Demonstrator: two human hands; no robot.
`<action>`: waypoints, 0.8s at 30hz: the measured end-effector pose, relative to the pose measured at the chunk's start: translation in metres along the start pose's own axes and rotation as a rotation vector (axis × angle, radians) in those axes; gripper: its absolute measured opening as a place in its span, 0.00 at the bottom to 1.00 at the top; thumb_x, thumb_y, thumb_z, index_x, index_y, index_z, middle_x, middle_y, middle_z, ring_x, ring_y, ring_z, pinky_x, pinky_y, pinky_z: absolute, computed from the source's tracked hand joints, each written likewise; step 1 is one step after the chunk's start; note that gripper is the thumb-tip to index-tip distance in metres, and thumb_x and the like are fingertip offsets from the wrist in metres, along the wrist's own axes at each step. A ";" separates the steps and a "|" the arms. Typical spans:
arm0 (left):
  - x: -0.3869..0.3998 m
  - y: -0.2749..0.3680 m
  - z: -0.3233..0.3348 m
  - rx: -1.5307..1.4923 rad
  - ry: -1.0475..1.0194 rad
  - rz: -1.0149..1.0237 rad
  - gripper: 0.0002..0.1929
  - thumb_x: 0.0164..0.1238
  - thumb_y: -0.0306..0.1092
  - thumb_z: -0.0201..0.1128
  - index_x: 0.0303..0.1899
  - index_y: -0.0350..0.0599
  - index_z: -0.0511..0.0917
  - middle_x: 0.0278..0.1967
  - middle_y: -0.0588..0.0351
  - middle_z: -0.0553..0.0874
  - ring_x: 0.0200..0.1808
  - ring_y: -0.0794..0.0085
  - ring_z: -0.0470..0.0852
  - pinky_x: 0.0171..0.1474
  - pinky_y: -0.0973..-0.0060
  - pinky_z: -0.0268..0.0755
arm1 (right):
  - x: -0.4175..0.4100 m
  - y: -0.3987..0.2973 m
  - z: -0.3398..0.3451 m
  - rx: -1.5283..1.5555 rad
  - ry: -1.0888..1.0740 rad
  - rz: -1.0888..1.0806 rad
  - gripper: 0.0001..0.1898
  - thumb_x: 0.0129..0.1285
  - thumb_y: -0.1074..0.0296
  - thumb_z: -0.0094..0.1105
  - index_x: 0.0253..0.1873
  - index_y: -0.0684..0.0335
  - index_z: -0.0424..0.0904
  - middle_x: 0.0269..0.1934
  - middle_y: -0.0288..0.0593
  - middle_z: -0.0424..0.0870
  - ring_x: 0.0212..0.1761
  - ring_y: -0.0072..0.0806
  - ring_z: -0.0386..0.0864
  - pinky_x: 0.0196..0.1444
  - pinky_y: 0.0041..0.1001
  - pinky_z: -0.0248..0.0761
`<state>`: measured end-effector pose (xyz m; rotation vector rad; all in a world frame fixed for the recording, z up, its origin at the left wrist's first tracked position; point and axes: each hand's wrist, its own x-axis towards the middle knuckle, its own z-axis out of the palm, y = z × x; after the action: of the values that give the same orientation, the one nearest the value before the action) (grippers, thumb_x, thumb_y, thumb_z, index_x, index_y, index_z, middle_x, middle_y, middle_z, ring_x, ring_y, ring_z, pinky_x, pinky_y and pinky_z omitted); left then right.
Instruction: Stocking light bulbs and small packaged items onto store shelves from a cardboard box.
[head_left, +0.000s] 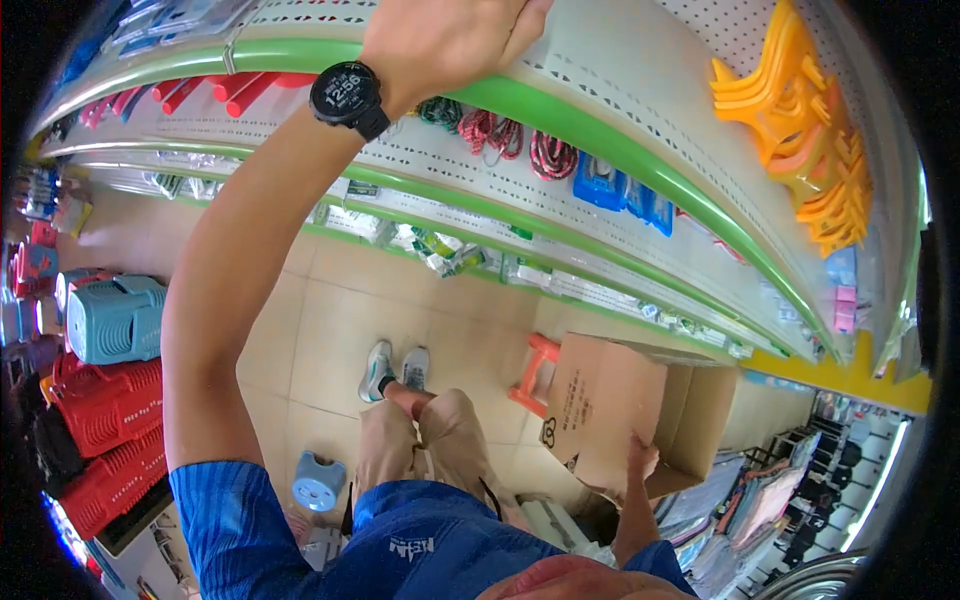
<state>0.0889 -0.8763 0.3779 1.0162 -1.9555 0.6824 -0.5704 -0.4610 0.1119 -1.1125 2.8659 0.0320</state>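
Note:
My left hand (454, 37), with a black watch (346, 94) on the wrist, reaches over the green front edge of a white perforated shelf (570, 120). Its fingers are partly cut off by the top of the view, so what they touch cannot be told. My right hand (643, 457) grips the near edge of an open cardboard box (600, 405), which bears printed writing. Inside the box, the part that shows is bare cardboard. An orange-red plastic stool or frame (534, 375) shows beside the box, partly hidden behind it.
Yellow-orange plastic pieces (802, 142) hang at the right. Coiled cords (553, 155) and blue packages (600, 184) hang below the top shelf. A small blue stool (319, 481) stands on the tiled floor. Red plastic baskets (112, 405) and a light-blue one (116, 319) are at the left.

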 end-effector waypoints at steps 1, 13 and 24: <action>0.001 0.000 0.000 0.000 -0.004 -0.001 0.14 0.70 0.34 0.61 0.24 0.42 0.80 0.23 0.47 0.84 0.27 0.53 0.83 0.37 0.59 0.77 | 0.002 0.002 0.002 0.002 0.002 -0.008 0.31 0.55 0.39 0.74 0.42 0.70 0.89 0.37 0.63 0.90 0.45 0.60 0.89 0.46 0.53 0.81; -0.007 -0.004 0.010 -0.008 0.071 -0.022 0.14 0.70 0.34 0.63 0.23 0.42 0.78 0.20 0.49 0.81 0.23 0.53 0.80 0.31 0.59 0.75 | -0.001 0.010 0.006 0.029 -0.001 -0.033 0.31 0.57 0.40 0.74 0.46 0.69 0.89 0.39 0.65 0.89 0.46 0.60 0.88 0.46 0.54 0.80; -0.003 -0.005 0.006 -0.037 -0.024 -0.197 0.08 0.72 0.36 0.65 0.37 0.44 0.87 0.31 0.49 0.87 0.30 0.49 0.86 0.34 0.58 0.78 | -0.003 0.006 0.012 -0.066 -0.081 0.043 0.27 0.61 0.40 0.66 0.46 0.64 0.89 0.39 0.58 0.90 0.44 0.58 0.89 0.47 0.51 0.82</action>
<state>0.0919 -0.8827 0.3728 1.1809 -1.8510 0.5245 -0.5718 -0.4539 0.1000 -1.0348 2.8353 0.1718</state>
